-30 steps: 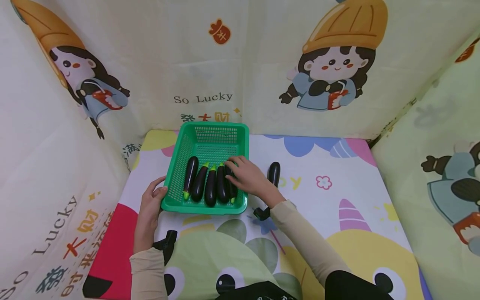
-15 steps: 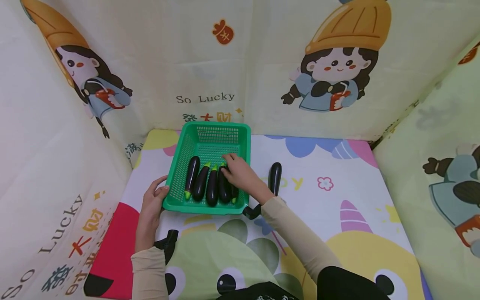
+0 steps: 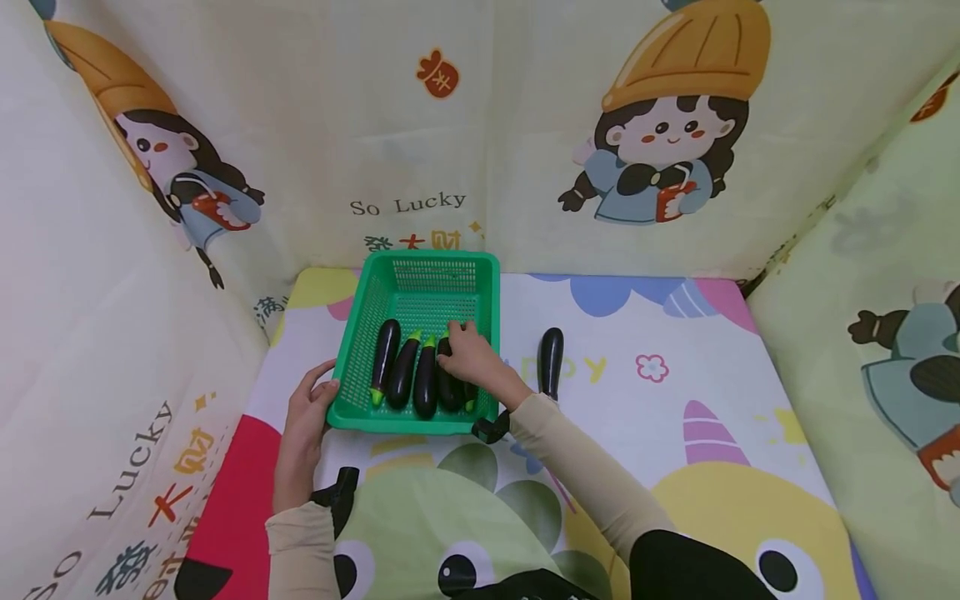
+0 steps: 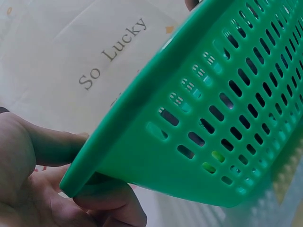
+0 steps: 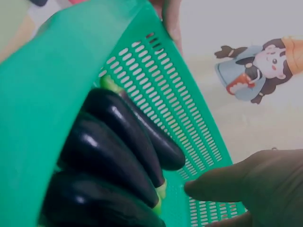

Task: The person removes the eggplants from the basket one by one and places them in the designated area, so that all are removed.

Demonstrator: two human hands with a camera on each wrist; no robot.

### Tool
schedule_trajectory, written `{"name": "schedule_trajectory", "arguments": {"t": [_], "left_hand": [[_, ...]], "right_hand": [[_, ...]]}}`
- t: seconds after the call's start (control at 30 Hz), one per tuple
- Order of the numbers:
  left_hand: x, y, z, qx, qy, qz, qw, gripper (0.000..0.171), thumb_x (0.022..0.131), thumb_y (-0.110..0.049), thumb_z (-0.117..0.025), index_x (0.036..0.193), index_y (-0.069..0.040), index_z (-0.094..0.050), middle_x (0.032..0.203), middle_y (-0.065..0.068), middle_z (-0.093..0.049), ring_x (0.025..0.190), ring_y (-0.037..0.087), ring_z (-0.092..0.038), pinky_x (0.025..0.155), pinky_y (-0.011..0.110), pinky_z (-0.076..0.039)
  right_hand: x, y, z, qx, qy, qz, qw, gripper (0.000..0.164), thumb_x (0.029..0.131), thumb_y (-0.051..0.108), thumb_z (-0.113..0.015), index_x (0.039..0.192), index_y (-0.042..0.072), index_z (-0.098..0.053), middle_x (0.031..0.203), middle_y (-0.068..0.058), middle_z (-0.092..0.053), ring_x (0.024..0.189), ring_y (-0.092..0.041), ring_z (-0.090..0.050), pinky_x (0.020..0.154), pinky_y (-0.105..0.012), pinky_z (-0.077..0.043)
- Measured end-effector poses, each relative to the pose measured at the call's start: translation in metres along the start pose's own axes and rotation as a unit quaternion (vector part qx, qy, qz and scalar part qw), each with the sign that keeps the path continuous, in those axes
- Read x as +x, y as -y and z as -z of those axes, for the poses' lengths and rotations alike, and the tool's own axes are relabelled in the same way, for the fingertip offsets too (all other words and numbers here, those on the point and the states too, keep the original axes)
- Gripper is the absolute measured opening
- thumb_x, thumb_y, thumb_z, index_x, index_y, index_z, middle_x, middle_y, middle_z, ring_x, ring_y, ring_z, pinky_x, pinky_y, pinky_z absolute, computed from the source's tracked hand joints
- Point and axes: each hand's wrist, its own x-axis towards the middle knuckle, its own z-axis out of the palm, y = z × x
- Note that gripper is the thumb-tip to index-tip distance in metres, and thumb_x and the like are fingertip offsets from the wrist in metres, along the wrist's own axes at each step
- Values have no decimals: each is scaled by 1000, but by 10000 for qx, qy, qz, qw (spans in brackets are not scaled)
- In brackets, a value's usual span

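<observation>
My left hand [image 3: 303,425] grips the near-left corner of a green perforated plastic basket [image 3: 414,427]; in the left wrist view its rim [image 4: 118,101] lies between thumb and fingers. Several dark purple eggplants [image 3: 425,383] with green stem ends lie side by side in the basket's near half. Over the right end of that row is my right hand [image 3: 480,360], fingers at the top of the eggplants there, covering much of the rightmost eggplant [image 3: 470,395]. In the right wrist view a finger [image 5: 213,184] reaches beyond the stem ends; I cannot tell whether this hand holds an eggplant.
Another eggplant [image 3: 551,358] lies on the table to the right of the basket, just beyond the right forearm. A cartoon-print cloth [image 3: 600,433] covers the table. Printed fabric walls [image 3: 525,167] rise behind and at both sides.
My right hand has shifted slightly left and toward me, from the rightmost eggplant onto the one beside it. The left hand keeps its grip on the basket corner.
</observation>
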Motion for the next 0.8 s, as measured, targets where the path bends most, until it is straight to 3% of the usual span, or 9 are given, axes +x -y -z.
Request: {"name": "schedule_trajectory", "arguments": {"t": [0.2,0.6,0.8], "left_hand": [[-1,0,-1,0,13,-82,10000,56,110,-37,-51,162,-27,-36,116,-11,-66,91,5,-68,79,18,-57],[3,-3,0,-70,-5,-75,9999,54,110,-34,-50,162,-27,-36,108,-14,-66,84,4,-68,76,18,-57],[1,0,0,-41,-10,42,10000,54,111,-34,-49,163,-29,-36,108,-12,-65,84,4,-68,77,18,-57]], "right_hand": [[2,5,-3,45,187,-531,9984,74,106,27,-60,162,-3,-22,167,-34,-19,105,-41,-68,87,-45,-58],[14,6,-4,474,43,-828,9954,79,105,25,-58,163,-6,-15,165,-38,-20,117,-45,-62,94,-49,-56],[16,5,-10,297,91,-964,9949,79,107,26,-53,164,-8,-10,165,-38,-23,128,-46,-58,102,-50,-54]]}}
